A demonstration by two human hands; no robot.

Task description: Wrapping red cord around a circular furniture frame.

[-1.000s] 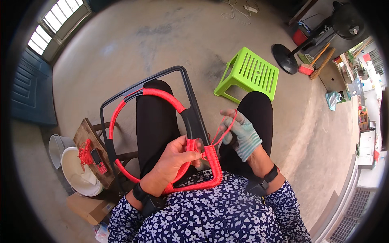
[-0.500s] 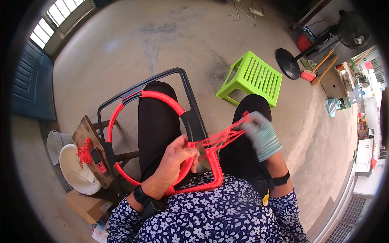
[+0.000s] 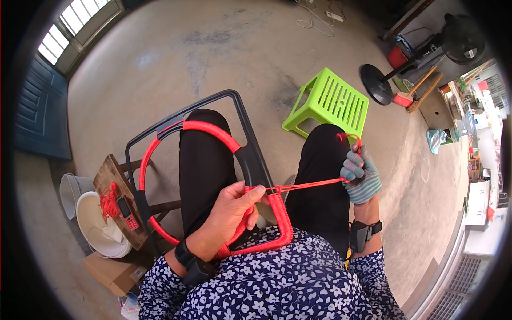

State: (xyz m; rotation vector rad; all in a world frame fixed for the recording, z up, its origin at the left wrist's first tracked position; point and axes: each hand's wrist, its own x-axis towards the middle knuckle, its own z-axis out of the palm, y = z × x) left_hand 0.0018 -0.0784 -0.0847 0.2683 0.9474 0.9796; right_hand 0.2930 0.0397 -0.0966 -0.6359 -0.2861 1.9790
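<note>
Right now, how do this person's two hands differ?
The left hand is bare and grips the red-wrapped frame on the lap. The right hand wears a grey-green glove, is raised off to the side, and pulls the red cord taut. Both wrists carry dark bands.

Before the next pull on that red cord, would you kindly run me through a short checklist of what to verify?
1. Left hand steadies the frame at the wrap point: ok, its fingers press on the wrapped red section beside the cord's start.
2. Right hand has the red cord secured: ok, gloved fist closed round it, a loop showing above.
3. Cord taut between frame and right hand: ok, it runs straight.
4. Black frame supported: ok, it lies across both thighs.
5. Wraps lying neatly side by side: cannot tell, too fine to see.
6. Spare cord within reach: ok, a red bundle sits on the wooden stool at the left.
</note>
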